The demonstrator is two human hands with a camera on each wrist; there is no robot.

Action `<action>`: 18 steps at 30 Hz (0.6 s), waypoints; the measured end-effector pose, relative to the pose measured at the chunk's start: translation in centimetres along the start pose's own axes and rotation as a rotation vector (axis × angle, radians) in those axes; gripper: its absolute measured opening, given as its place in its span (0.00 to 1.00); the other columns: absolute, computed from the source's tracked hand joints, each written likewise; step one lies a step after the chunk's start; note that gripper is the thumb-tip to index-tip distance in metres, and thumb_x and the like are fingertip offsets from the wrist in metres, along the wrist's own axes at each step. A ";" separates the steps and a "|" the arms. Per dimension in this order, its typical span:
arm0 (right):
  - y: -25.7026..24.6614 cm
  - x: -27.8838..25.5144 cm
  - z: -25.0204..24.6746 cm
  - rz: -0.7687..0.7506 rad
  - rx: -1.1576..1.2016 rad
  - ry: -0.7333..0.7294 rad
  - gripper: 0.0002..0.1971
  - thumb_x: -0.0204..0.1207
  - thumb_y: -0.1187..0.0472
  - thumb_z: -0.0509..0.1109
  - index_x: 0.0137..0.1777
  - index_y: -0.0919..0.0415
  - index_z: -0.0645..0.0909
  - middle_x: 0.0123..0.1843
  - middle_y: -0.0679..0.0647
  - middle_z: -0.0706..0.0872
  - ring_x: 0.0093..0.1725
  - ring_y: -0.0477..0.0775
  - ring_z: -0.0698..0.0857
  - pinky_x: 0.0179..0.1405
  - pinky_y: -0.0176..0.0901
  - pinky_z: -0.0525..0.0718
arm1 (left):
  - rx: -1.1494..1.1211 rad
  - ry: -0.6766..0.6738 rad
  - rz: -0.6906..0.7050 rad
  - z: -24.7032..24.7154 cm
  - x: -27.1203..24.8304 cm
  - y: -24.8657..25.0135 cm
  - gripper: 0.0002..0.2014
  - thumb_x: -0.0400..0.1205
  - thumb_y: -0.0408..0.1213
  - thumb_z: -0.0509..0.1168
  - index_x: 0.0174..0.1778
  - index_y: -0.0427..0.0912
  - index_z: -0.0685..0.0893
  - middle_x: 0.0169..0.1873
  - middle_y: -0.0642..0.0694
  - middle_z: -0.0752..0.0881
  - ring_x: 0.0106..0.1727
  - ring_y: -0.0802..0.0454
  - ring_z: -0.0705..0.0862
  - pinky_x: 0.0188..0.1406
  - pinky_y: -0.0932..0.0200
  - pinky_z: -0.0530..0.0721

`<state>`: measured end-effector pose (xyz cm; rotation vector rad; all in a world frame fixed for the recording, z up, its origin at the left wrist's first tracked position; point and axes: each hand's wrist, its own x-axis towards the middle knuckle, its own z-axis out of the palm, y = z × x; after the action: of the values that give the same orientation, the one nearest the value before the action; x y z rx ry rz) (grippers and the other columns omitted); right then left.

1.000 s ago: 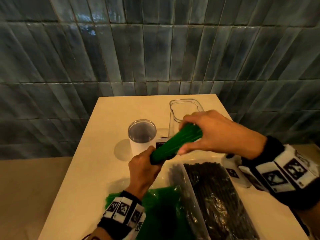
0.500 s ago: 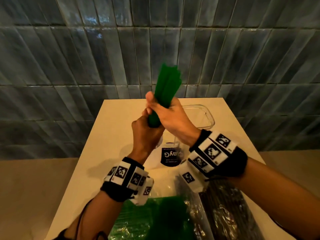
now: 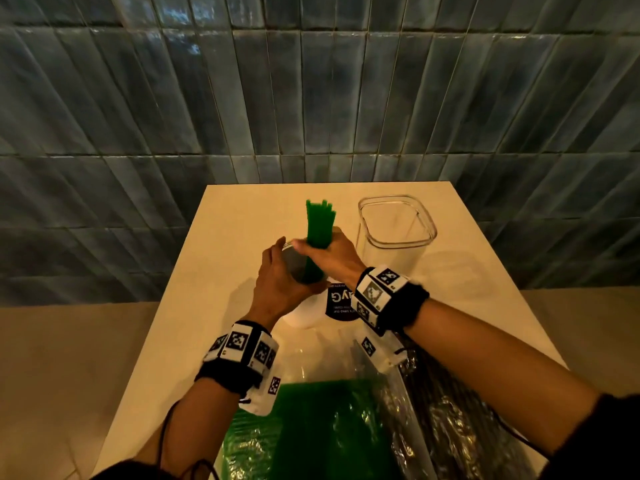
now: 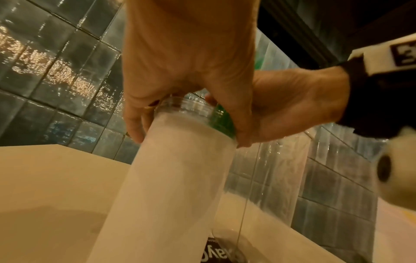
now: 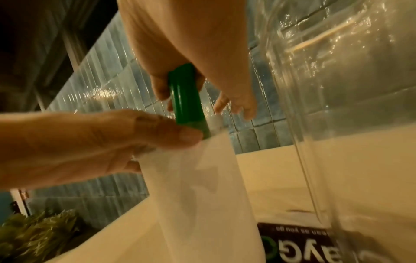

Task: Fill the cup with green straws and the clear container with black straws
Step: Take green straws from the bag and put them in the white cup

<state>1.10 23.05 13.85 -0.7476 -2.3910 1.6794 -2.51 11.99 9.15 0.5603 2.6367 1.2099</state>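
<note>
The green straws (image 3: 320,226), held high against the tiled wall half a second ago, have come down so their lower ends now sit inside the cup (image 3: 304,306). The right hand (image 3: 332,256) is curled around the bundle just above the cup's rim, holding it upright. The left hand (image 3: 277,282) grips the white cup near its clear rim, thumb on one side, fingers on the other. The cup stands on the worktop (image 3: 225,271). Just to its right stands the clear container (image 3: 396,223). Nearer the person lie a bag of green straws (image 3: 311,427) and a bag of black straws (image 3: 450,420), side by side.
</note>
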 end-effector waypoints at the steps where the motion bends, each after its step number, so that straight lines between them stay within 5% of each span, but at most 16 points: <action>1: 0.6 0.0 0.2 0.022 -0.031 0.001 0.27 0.70 0.51 0.77 0.66 0.62 0.76 0.62 0.54 0.83 0.59 0.53 0.81 0.60 0.42 0.80 | -0.002 0.003 0.020 0.1 0.1 -0.1 0.57 0.61 0.48 0.82 0.80 0.40 0.55 0.76 0.42 0.64 0.73 0.44 0.69 0.65 0.55 0.73; 7: 1.3 -1.6 -0.7 0.056 -0.070 -0.079 0.38 0.65 0.51 0.81 0.73 0.59 0.70 0.71 0.56 0.78 0.68 0.55 0.78 0.58 0.36 0.72 | -0.003 -0.004 0.044 0.4 0.3 -1.0 0.58 0.60 0.51 0.82 0.81 0.43 0.55 0.78 0.44 0.60 0.76 0.47 0.65 0.69 0.56 0.68; 11: 1.9 -4.4 -3.6 -0.008 -0.221 -0.093 0.52 0.61 0.46 0.81 0.81 0.55 0.57 0.81 0.53 0.66 0.78 0.55 0.67 0.72 0.43 0.66 | 0.082 -0.063 0.078 -0.1 -0.1 -1.6 0.62 0.55 0.61 0.79 0.82 0.48 0.54 0.83 0.49 0.47 0.80 0.52 0.52 0.76 0.56 0.59; 15: 5.7 -8.5 -6.8 0.027 -0.224 -0.046 0.34 0.67 0.49 0.78 0.73 0.54 0.72 0.69 0.51 0.80 0.61 0.46 0.80 0.56 0.31 0.77 | -0.058 0.027 0.037 -0.6 -2.0 -2.1 0.68 0.55 0.52 0.84 0.82 0.45 0.44 0.82 0.43 0.55 0.80 0.46 0.59 0.77 0.51 0.63; 18: 10.1 -10.5 -8.3 0.239 -0.440 -0.107 0.24 0.74 0.47 0.72 0.65 0.57 0.77 0.62 0.53 0.83 0.56 0.49 0.81 0.55 0.38 0.80 | -0.114 0.108 -0.085 -0.5 -4.5 -2.8 0.66 0.59 0.50 0.82 0.82 0.44 0.41 0.81 0.40 0.56 0.80 0.43 0.58 0.79 0.44 0.60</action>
<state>16.62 27.87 9.63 -1.0657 -2.8917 1.2967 0.73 8.15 7.40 0.3699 2.6270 1.3900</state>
